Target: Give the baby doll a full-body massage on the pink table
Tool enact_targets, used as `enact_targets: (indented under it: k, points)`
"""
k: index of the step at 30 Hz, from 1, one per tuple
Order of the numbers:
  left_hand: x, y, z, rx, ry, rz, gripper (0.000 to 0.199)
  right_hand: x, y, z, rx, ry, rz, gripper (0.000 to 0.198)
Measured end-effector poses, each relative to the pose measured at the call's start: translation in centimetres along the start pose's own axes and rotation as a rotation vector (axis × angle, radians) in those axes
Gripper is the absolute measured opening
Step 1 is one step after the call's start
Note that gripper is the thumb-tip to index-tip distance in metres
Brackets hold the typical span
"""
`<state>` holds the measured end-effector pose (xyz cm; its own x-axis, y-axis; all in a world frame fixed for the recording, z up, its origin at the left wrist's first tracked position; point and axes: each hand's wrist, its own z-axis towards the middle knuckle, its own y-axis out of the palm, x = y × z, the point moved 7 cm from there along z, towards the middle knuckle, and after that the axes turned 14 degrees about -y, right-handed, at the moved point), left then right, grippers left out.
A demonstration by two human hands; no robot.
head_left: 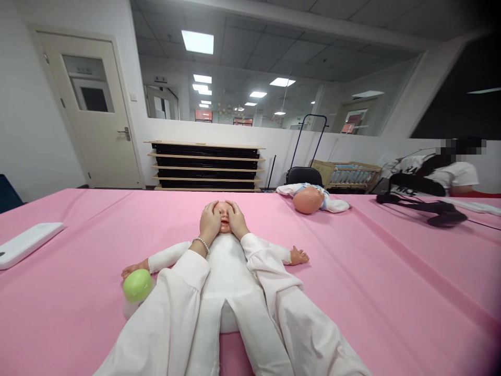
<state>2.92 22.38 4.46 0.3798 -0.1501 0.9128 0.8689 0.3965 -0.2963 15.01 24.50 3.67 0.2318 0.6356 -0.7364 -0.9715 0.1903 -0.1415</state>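
Note:
A baby doll (pixel 227 266) in a white cloth suit lies on its back on the pink-covered table (pixel 344 292), arms stretched out sideways. My left hand (pixel 210 222) rests on one side of the doll's face, fingers laid over its forehead and eye. On the other side my right hand (pixel 237 219) lies in the same way. Between the two hands the doll's nose and open mouth show. Neither hand encloses anything. A bottle with a green cap (pixel 138 285) stands beside my left sleeve, which partly hides it.
A second doll (pixel 309 199) lies at the table's far edge. At the left is a white flat device (pixel 29 244). A black strap-like object (pixel 422 201) lies at the right, near a seated person (pixel 457 172). Behind the table stand stacked boards (pixel 205 164) and a wooden crib (pixel 348 175).

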Motion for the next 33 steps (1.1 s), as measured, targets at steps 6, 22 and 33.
enact_targets:
  k: [6, 22, 33]
  points:
    - [0.2, 0.1, -0.2, -0.008, 0.042, 0.018, 0.038, 0.1, -0.2, -0.4, -0.021, 0.005, 0.042, 0.037]
    - [0.0, 0.3, 0.0, -0.001, 0.079, 0.022, 0.039, 0.9, -0.2, -0.1, 0.027, 0.030, 0.075, 0.038]
    - [0.3, 0.2, -0.2, 0.003, 0.083, 0.037, 0.038, 0.2, -0.4, -0.3, -0.005, -0.027, 0.014, 0.037]
